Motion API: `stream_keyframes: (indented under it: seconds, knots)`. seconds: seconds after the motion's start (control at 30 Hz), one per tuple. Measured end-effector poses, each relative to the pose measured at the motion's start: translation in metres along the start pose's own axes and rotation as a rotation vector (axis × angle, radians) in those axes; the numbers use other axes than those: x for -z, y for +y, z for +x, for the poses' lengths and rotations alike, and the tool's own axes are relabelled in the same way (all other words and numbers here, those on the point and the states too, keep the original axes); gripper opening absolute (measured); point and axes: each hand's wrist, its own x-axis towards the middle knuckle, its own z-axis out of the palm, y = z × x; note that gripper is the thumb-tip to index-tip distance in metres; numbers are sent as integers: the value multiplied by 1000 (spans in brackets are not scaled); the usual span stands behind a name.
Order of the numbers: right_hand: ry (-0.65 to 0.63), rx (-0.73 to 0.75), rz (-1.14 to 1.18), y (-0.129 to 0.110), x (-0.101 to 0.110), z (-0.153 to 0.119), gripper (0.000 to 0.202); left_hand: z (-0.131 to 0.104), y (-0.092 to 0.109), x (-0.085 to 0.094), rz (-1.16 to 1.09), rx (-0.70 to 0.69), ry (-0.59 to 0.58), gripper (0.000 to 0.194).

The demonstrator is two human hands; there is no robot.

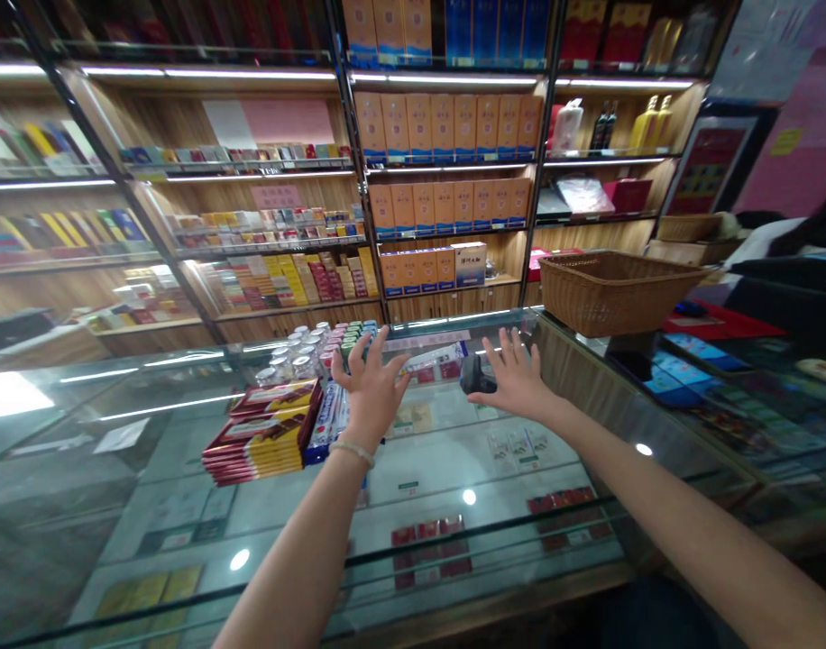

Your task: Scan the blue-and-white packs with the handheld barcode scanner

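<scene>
Both hands are raised over a glass counter point(426, 469), fingers spread. My left hand point(371, 392), with a bracelet at the wrist, holds nothing and is nearest to the blue-and-white packets point(330, 413). Left of these lie stacked red-and-yellow packages point(268, 433). Behind them stand rows of small jars or cans point(305, 350). Between the hands a blue-and-white long packet point(435, 357) lies on the glass. My right hand point(516, 380) is empty, beside a dark object point(476, 372) that it partly hides.
A wicker basket point(612, 293) stands at the counter's back right. Wooden shelves point(446, 302) with boxes and bottles line the wall behind. Blue packages point(680, 377) lie on the right-hand counter. Small packs show under the glass. A dark-clothed shape is at the right edge.
</scene>
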Motion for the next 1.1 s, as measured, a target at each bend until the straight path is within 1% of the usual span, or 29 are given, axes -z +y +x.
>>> stream_keyframes:
  seconds: [0.1, 0.2, 0.3, 0.4, 0.5, 0.57, 0.67, 0.77, 0.9, 1.0, 1.1]
  knots:
    - [-76, -45, 4, 0, -12, -10, 117, -1, -1, -1, -7, 4, 1, 15]
    - [-62, -45, -18, -4, -16, -13, 109, -1, -2, -2, -11, 9, 6, 15]
    - [-56, -49, -32, -6, -13, -12, 95, -1, -3, -2, -25, 20, -2, 14]
    - [-110, -58, -37, -6, -7, -10, 79, -1, -3, -2, -23, 21, 0, 14]
    - [-133, -47, -33, -5, -3, -8, 61, -1, -4, -4, -1, 9, 16, 15]
    - [-140, -33, -20, -4, -2, -7, 54, -1, -6, -6, 15, 7, 21, 15]
    - [-144, -20, 14, -2, -3, -4, 48, -2, -8, -8, 22, 12, 24, 16]
    - [-85, -23, 72, 6, -7, -1, 46, -2, -10, -7, 10, 31, 16, 17]
    - [51, -126, 254, 23, -8, 3, 49, -2, -10, -4, 6, 59, -12, 16]
    - [175, -160, 483, 32, 3, 4, 53, -2, -10, -3, 28, 77, -33, 17]
    - [267, -153, 694, 31, 23, -1, 53, -2, -12, -5, 50, 100, -40, 19]
